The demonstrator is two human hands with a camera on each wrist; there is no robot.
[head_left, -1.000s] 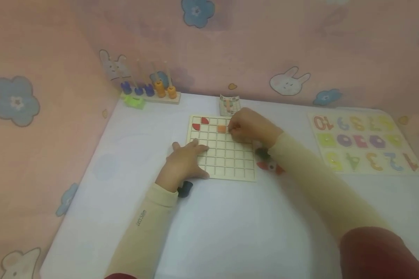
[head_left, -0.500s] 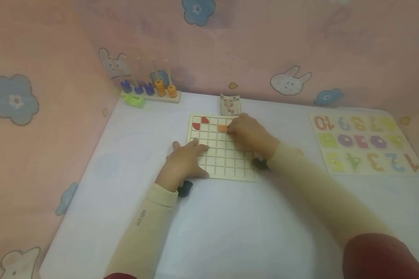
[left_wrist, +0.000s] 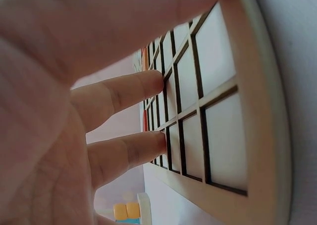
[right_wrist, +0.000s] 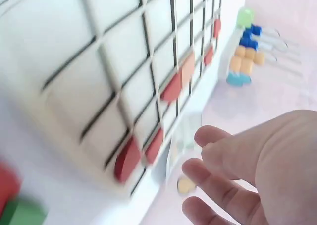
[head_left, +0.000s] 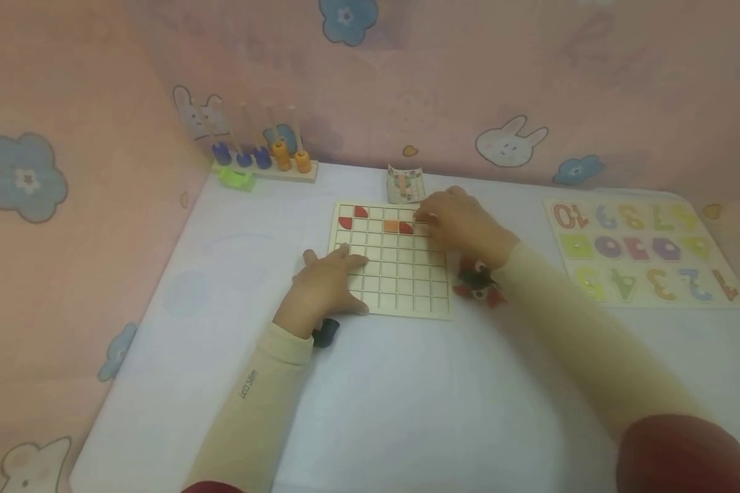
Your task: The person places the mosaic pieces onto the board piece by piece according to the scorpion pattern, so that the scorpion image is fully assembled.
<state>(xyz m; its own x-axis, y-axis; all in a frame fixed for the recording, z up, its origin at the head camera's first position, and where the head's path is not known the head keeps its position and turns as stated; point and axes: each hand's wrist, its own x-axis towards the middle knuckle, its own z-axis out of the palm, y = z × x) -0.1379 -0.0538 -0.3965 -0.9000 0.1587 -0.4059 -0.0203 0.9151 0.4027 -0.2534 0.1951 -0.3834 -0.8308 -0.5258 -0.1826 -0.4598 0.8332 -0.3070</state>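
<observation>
My left hand (head_left: 323,291) lies with spread fingers on the left part of a wooden grid board (head_left: 405,286). In the left wrist view, its fingertips touch the grid. My right hand (head_left: 462,226) hovers by the board's far right corner; in the right wrist view its fingers are loosely bent, with nothing between them. An orange square piece (head_left: 391,226) sits in one cell, and a red quarter-round piece (head_left: 405,228) adjoins it. Two more red pieces (head_left: 360,212) occupy cells at the far left. Near the right corner, another two red pieces (right_wrist: 128,160) show only in the right wrist view.
Behind the board stands a small patterned card (head_left: 405,185). Loose red pieces (head_left: 496,297) lie right of it, partly hidden by the right wrist. A bead stacker (head_left: 265,171) and a green piece (head_left: 236,179) are back left; a number puzzle (head_left: 647,263) lies right.
My right hand has let go of a red quarter-round piece beside the orange square and moved away to the right. The left hand stays in place.
</observation>
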